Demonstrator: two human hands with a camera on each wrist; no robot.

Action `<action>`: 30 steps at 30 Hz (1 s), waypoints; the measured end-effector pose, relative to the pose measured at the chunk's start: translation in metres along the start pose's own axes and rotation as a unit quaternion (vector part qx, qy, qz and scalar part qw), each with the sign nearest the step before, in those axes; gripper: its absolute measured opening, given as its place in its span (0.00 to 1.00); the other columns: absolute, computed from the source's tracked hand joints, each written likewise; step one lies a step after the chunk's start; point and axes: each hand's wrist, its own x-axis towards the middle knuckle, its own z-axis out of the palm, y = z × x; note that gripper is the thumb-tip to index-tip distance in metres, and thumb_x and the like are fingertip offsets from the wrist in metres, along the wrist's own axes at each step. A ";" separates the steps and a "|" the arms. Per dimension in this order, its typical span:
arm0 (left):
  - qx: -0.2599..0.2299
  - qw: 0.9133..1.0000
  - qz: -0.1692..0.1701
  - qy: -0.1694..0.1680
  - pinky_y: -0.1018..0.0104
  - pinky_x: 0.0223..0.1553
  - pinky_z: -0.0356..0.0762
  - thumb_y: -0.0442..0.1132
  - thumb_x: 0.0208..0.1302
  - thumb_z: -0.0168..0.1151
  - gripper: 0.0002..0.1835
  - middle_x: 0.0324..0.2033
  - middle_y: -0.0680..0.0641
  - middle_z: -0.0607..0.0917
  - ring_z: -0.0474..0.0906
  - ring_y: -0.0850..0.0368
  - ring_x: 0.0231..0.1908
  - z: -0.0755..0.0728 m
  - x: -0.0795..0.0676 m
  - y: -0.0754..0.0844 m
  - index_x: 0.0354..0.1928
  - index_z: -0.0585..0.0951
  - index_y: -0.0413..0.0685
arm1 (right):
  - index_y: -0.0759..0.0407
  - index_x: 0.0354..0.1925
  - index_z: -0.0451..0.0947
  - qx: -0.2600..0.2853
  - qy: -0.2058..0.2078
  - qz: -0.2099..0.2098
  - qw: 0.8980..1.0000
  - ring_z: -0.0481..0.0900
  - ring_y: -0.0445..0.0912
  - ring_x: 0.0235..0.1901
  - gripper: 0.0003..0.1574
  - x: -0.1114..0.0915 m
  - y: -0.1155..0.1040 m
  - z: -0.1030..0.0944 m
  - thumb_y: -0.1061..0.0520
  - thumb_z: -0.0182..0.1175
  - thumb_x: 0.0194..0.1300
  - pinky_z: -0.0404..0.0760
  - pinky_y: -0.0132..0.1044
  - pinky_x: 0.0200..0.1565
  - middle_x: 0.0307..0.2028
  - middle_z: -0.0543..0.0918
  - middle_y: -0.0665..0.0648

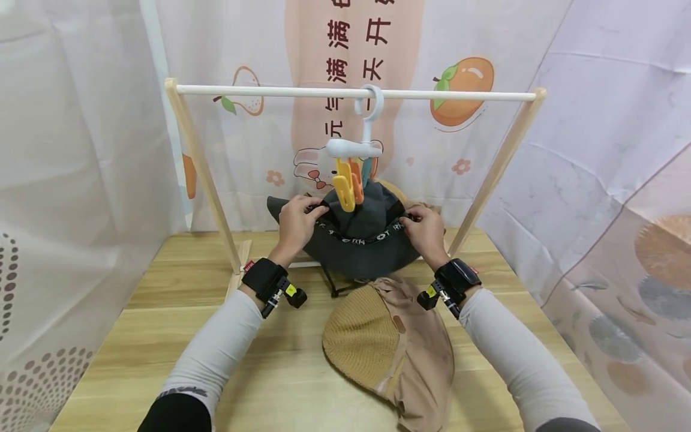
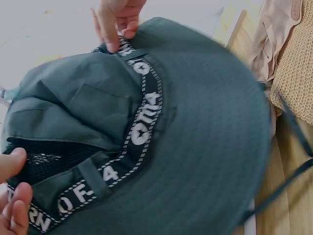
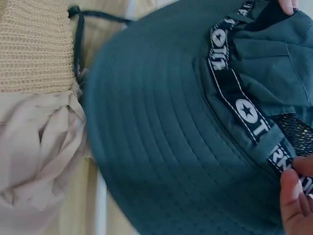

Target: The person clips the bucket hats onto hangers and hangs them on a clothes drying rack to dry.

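A dark green brimmed hat (image 1: 353, 258) is held up in both hands, with its inner band of white lettering (image 2: 143, 132) facing me. My left hand (image 1: 299, 222) pinches the band's left side, and my right hand (image 1: 425, 231) pinches its right side. The wide brim (image 3: 146, 112) hangs down toward the table, and a dark cord (image 2: 281, 188) dangles below it. Just above the crown is a white hanger (image 1: 353, 148) with a yellow clip (image 1: 344, 189), an orange clip (image 1: 357, 180) and a teal clip (image 1: 366, 171). I cannot tell whether any clip grips the hat.
The hanger hooks over a white rod (image 1: 259, 91) on a wooden stand (image 1: 205, 174). A tan knit and cloth hat (image 1: 361, 336) lies on the wooden table (image 1: 270, 372) in front. Part of another straw-coloured thing (image 1: 394, 191) shows behind the green hat. Printed curtains (image 1: 86, 150) surround the table.
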 end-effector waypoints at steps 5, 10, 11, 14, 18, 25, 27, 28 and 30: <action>-0.024 0.998 0.023 0.046 0.58 0.36 0.80 0.39 0.56 0.66 0.09 0.35 0.42 0.83 0.79 0.51 0.32 0.002 0.000 -0.005 0.39 0.86 0.44 | 0.66 0.36 0.82 0.026 0.030 -0.041 0.998 0.80 0.53 0.33 0.08 0.003 -0.002 0.006 0.62 0.62 0.58 0.79 0.45 0.32 0.37 0.81 0.65; -0.033 0.997 0.031 0.055 0.57 0.37 0.81 0.37 0.57 0.65 0.11 0.38 0.41 0.83 0.79 0.50 0.34 0.007 -0.001 -0.011 0.42 0.85 0.42 | 0.67 0.41 0.81 0.016 0.015 -0.054 0.998 0.79 0.54 0.35 0.11 0.002 -0.001 0.009 0.63 0.60 0.59 0.80 0.48 0.36 0.42 0.80 0.65; -0.033 0.998 0.027 0.051 0.57 0.37 0.81 0.37 0.58 0.65 0.11 0.39 0.41 0.83 0.79 0.50 0.35 0.008 -0.001 -0.012 0.42 0.85 0.42 | 0.67 0.43 0.80 0.013 0.006 -0.053 0.999 0.79 0.55 0.36 0.12 0.002 0.000 0.010 0.63 0.60 0.60 0.80 0.49 0.37 0.43 0.80 0.66; -0.025 0.999 0.012 0.029 0.56 0.37 0.80 0.38 0.60 0.63 0.12 0.41 0.41 0.82 0.79 0.50 0.35 0.011 -0.003 -0.016 0.44 0.84 0.41 | 0.69 0.49 0.77 0.007 -0.035 -0.040 0.999 0.79 0.56 0.40 0.18 0.000 0.003 0.012 0.62 0.58 0.61 0.80 0.50 0.40 0.47 0.77 0.68; -0.021 1.000 -0.007 -0.006 0.55 0.36 0.80 0.38 0.61 0.62 0.12 0.43 0.41 0.82 0.79 0.50 0.36 0.014 -0.007 -0.020 0.45 0.83 0.42 | 0.70 0.56 0.72 0.009 -0.085 -0.013 0.996 0.79 0.57 0.44 0.24 -0.002 0.008 0.014 0.63 0.57 0.62 0.81 0.49 0.44 0.50 0.73 0.69; -0.020 1.000 0.003 0.001 0.55 0.37 0.80 0.39 0.61 0.61 0.11 0.45 0.43 0.82 0.80 0.52 0.35 0.013 -0.006 -0.018 0.44 0.84 0.45 | 0.66 0.62 0.66 0.020 -0.115 0.000 0.993 0.78 0.57 0.45 0.30 -0.001 0.011 0.011 0.61 0.57 0.63 0.82 0.50 0.43 0.55 0.70 0.70; -0.019 1.000 0.006 0.004 0.55 0.37 0.81 0.38 0.61 0.62 0.10 0.45 0.42 0.82 0.80 0.52 0.34 0.013 -0.006 -0.018 0.44 0.84 0.45 | 0.65 0.63 0.65 0.027 -0.120 0.001 0.992 0.78 0.57 0.45 0.31 -0.001 0.011 0.011 0.61 0.57 0.63 0.82 0.49 0.43 0.58 0.68 0.69; -0.020 1.000 0.008 0.006 0.55 0.37 0.81 0.38 0.61 0.62 0.10 0.45 0.42 0.82 0.80 0.51 0.34 0.013 -0.007 -0.018 0.43 0.84 0.45 | 0.65 0.63 0.65 0.031 -0.119 0.001 0.992 0.78 0.57 0.45 0.31 -0.001 0.011 0.011 0.61 0.58 0.63 0.82 0.49 0.44 0.58 0.67 0.69; -0.024 1.000 0.009 0.011 0.55 0.37 0.81 0.37 0.60 0.62 0.10 0.45 0.42 0.82 0.80 0.51 0.33 0.013 -0.008 -0.019 0.43 0.84 0.44 | 0.65 0.63 0.64 0.035 -0.116 -0.001 0.993 0.79 0.57 0.45 0.31 -0.003 0.012 0.011 0.62 0.58 0.62 0.82 0.49 0.44 0.59 0.67 0.69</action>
